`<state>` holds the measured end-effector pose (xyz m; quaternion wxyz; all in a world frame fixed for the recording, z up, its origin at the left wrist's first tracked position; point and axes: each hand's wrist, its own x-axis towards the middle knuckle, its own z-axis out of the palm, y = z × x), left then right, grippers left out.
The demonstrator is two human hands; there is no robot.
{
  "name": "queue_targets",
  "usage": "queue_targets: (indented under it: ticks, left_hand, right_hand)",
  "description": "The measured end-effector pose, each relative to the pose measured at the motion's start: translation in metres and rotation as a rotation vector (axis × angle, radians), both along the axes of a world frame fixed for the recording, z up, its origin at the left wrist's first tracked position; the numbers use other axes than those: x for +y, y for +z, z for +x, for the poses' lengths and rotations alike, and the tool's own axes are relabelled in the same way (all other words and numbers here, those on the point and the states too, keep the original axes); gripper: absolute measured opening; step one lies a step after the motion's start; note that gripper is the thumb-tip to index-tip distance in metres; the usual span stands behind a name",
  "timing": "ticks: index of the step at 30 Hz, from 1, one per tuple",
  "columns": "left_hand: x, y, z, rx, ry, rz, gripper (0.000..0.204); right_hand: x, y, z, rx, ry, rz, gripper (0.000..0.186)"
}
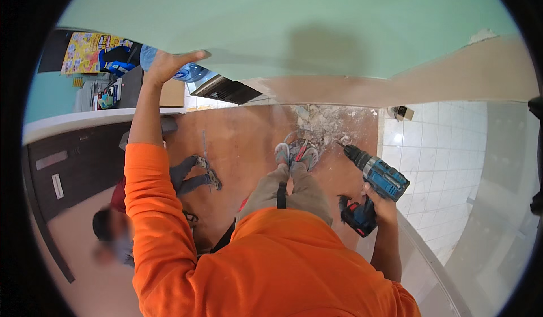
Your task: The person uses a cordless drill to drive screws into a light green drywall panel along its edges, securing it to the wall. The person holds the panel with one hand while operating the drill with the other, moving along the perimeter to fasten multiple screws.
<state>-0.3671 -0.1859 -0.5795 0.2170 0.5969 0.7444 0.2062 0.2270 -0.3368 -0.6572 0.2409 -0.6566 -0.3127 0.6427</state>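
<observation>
A: Where does the drill (380, 175) lie from your hands?

B: In your right hand (383, 204), out beside your right hip. Your fingers wrap its handle, pinching it firmly by the look of it; whether one sits on the trigger, I cannot tell.

A: And your left hand (168, 68)?

B: Well apart, up and to the left, at the end of the green wall (237, 22). Your thumb sticks out along the wall's lower edge. Your other fingers are hidden, so I cannot tell whether they press or only rest there. Blue plastic (189, 72) shows just beside that hand.

A: Which way does the drill's long axis run?

B: Slanting forward and to your left. The bit (341, 144) leads, away from your body; the battery (360, 219) hangs below, back toward you.

A: So what matters most?

B: The bit's line to the wall, I judge. Its tip shows apart from the wall, above the floor (243, 136), to the right of your feet (283, 153) and near the rubble (325, 121) in view.
</observation>
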Motion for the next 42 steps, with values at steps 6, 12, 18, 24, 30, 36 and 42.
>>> queue_targets:
  ticks: [6,12,18,24,30,36,42]
  left_hand:
    - [-0.013,0.01,-0.028,-0.033,0.025,0.015,0.062]
    - [-0.027,-0.003,-0.07,0.32,-0.179,0.104,0.019]
    - [-0.022,-0.023,-0.117,0.23,0.043,0.16,0.049]
    - [0.024,-0.025,-0.121,-0.204,0.114,0.45,0.066]
    - [0.082,-0.002,-0.059,-0.101,-0.203,0.636,0.073]
    - [0.07,-0.005,-0.014,-0.201,-0.373,0.769,0.078]
    - [0.056,-0.001,-0.007,-0.141,-0.325,0.764,0.08]
  right_hand:
    - [-0.008,-0.013,-0.003,0.011,-0.077,0.046,0.025]
    - [-0.016,-0.06,0.013,0.01,-0.18,0.139,0.026]
    - [-0.014,-0.116,0.039,-0.115,-0.363,0.265,0.033]
    - [-0.016,-0.158,0.026,0.055,-0.432,0.665,0.051]
    - [-0.057,-0.27,-0.045,0.303,-0.59,0.986,0.065]
    - [-0.15,-0.351,-0.142,0.645,-0.612,0.923,0.065]
    - [-0.24,-0.339,-0.167,0.676,-0.569,0.875,0.072]
